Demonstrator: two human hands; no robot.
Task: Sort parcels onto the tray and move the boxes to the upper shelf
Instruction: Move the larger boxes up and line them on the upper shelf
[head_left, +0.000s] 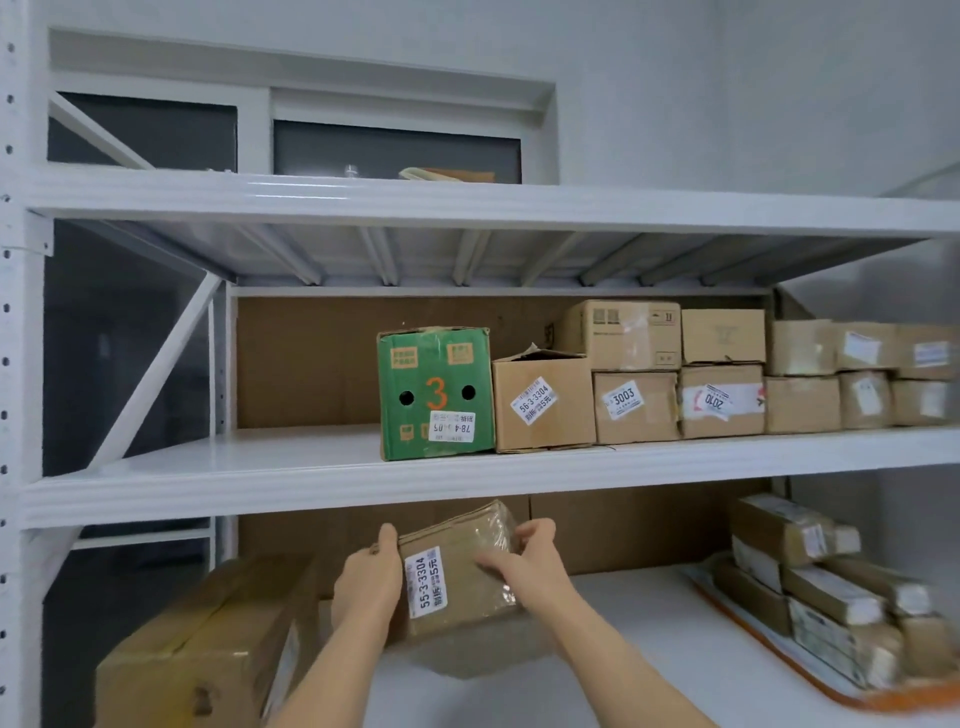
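Held box (457, 582): tape-wrapped brown cardboard, white label 55-3-3304, tilted, lifted above the lower shelf (623, 649), below the middle shelf's (260, 467) front edge.
Left hand (366, 582): fingers curled on the box's left side.
Right hand (530, 564): grips its right end.
Tray (779, 649): orange rim, lower shelf's right edge, stacked with flat parcels (831, 597).
Green box (435, 392): glossy, marked 3, leftmost in the middle-shelf row.

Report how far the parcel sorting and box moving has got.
Done: a row of boxes stands on the middle shelf, and small parcels are stacked on the orange tray. In hand: the left hand and right hand hold a taped box at the lower shelf. Left: the large box lower left hasn't been moved.
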